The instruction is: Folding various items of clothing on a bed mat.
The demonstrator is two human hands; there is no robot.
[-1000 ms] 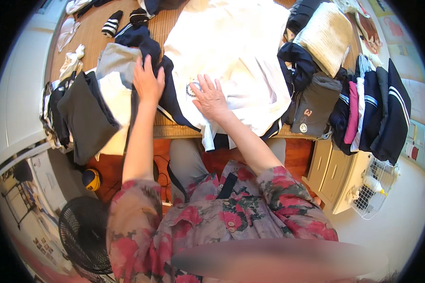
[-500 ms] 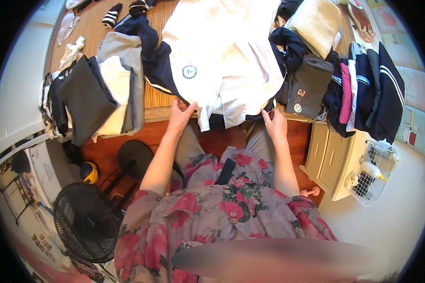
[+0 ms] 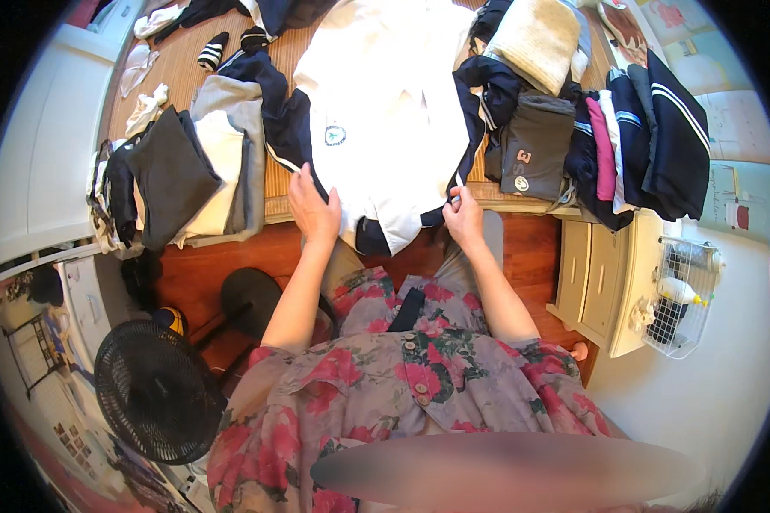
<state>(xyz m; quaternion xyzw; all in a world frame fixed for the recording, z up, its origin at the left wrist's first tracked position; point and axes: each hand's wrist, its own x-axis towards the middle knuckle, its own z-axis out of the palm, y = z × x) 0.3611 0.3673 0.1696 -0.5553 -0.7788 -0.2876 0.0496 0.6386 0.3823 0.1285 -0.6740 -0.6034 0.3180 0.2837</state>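
A white jacket [image 3: 385, 111] with navy sides and a small round badge lies spread before me. Its lower end hangs over the near edge of the mat-covered surface [image 3: 278, 184]. At the jacket's left side, my left hand [image 3: 316, 212] rests against the navy part with its fingers stretched out and the thumb apart. On the opposite side my right hand [image 3: 464, 221] is closed, pinching the jacket's navy edge with white piping between thumb and fingers.
Folded dark and cream clothes [image 3: 175, 184] stand to the left. On the right are a grey folded garment [image 3: 535, 145], a cream knit [image 3: 535, 43] and a row of folded navy clothes [image 3: 676, 137]. A black fan [image 3: 156, 389] stands at lower left, a wooden cabinet [image 3: 595, 269] at right.
My left hand has let go of the lower edge and slid up the left side, fingers now extended. My right hand has moved inward and pinches the right edge. The jacket's lower end looks narrower.
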